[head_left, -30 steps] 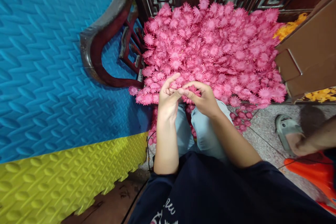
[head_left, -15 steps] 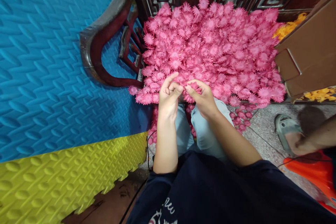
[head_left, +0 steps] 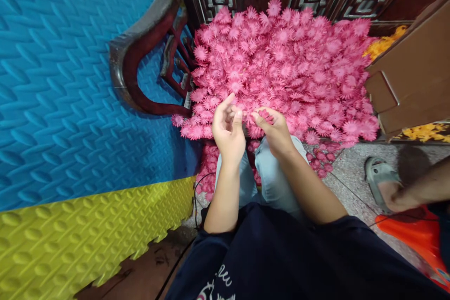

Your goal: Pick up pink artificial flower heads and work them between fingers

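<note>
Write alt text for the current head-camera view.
Right hand pinching a small pink many-petalled flower, the left hand beside it, before a wide heap of pink flowers. A curved dark-wood armrest stands left, a brown box right.

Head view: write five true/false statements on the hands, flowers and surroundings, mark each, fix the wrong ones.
1. The right hand holds a pink flower. True.
2. The left hand lies flat on the blue mat. False: it is raised beside the right hand; blur hides whether it pinches anything.
3. A curved wooden armrest is left of the flower heap in the picture. True.
4. The brown box is left of the flower heap. False: it is on the right in the picture.
5. A foot in a gray sandal shows near the picture's right edge. True.
</note>
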`<action>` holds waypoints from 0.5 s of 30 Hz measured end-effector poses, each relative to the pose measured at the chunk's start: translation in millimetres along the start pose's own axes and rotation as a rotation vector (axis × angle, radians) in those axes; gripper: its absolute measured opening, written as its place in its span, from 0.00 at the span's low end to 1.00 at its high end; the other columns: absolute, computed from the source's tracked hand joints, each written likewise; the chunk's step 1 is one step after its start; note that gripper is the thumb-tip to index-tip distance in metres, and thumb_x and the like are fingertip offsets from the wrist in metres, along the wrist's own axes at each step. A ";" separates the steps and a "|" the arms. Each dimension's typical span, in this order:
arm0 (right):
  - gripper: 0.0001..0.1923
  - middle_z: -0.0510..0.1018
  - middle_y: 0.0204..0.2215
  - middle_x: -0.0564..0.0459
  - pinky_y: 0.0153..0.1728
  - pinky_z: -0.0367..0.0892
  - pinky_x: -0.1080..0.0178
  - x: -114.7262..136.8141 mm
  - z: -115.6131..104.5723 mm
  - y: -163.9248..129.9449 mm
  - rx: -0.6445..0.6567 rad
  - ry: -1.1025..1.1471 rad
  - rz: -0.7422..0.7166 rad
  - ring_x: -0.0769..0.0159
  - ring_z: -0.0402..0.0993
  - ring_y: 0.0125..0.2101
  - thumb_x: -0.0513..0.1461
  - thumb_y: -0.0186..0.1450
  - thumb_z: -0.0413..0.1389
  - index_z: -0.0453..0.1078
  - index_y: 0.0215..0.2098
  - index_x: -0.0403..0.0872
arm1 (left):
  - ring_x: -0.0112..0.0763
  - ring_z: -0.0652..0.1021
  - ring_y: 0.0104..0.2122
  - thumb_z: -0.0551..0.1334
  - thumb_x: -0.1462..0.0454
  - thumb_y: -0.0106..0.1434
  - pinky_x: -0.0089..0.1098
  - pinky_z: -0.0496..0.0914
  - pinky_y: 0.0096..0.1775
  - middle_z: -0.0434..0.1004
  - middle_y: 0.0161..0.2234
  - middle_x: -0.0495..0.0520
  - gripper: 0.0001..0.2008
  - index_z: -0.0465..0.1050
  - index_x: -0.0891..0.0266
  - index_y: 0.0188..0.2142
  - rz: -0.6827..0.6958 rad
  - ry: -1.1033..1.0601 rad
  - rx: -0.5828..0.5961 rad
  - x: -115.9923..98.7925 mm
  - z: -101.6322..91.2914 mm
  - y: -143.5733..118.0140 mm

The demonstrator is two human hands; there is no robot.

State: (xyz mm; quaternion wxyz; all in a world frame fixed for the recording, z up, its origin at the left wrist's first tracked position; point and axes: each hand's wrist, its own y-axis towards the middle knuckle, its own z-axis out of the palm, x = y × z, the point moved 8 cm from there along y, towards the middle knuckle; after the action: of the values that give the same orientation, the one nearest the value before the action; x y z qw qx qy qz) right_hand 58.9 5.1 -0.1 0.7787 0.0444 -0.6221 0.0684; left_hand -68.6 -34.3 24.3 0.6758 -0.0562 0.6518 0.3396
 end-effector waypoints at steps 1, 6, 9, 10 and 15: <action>0.09 0.71 0.24 0.59 0.34 0.63 0.68 1.0 -1.8 0.3 -0.009 -0.032 -0.013 0.74 0.65 0.27 0.43 0.55 0.60 0.69 0.26 0.45 | 0.24 0.73 0.33 0.61 0.53 0.61 0.27 0.69 0.39 0.71 0.33 0.51 0.18 0.70 0.59 0.47 0.037 0.025 -0.037 -3.5 -2.6 0.7; 0.08 0.72 0.26 0.57 0.38 0.63 0.65 5.1 -7.4 1.6 -0.037 -0.137 -0.060 0.72 0.67 0.29 0.43 0.57 0.58 0.69 0.29 0.45 | 0.26 0.74 0.38 0.58 0.53 0.63 0.30 0.70 0.44 0.71 0.37 0.52 0.17 0.68 0.60 0.47 0.142 0.139 -0.148 -14.8 -16.7 7.2; 0.09 0.71 0.27 0.56 0.40 0.62 0.65 5.4 -3.7 1.7 -0.031 -0.223 -0.088 0.71 0.66 0.31 0.44 0.60 0.56 0.69 0.28 0.46 | 0.27 0.74 0.37 0.57 0.54 0.64 0.31 0.69 0.45 0.70 0.35 0.51 0.17 0.67 0.59 0.49 0.140 0.185 -0.082 -14.7 -13.0 7.4; 0.10 0.71 0.27 0.56 0.40 0.62 0.65 4.1 -2.7 1.7 -0.036 -0.233 -0.085 0.71 0.66 0.31 0.44 0.61 0.54 0.68 0.28 0.46 | 0.27 0.74 0.37 0.57 0.54 0.64 0.31 0.69 0.45 0.69 0.35 0.51 0.17 0.67 0.60 0.49 0.142 0.192 -0.069 -14.2 -11.8 6.1; 0.11 0.70 0.25 0.57 0.39 0.63 0.65 1.3 6.9 -1.6 0.021 -0.182 -0.059 0.71 0.68 0.31 0.44 0.63 0.52 0.64 0.26 0.47 | 0.25 0.73 0.34 0.57 0.55 0.64 0.29 0.69 0.42 0.68 0.33 0.51 0.17 0.66 0.60 0.49 0.118 0.223 -0.061 -9.4 -9.8 0.1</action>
State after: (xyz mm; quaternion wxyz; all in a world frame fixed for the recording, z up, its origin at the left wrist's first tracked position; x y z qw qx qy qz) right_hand 52.8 2.5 2.7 0.7202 0.0769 -0.6879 0.0475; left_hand -76.1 -42.9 31.5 0.5760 -0.0758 0.7143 0.3902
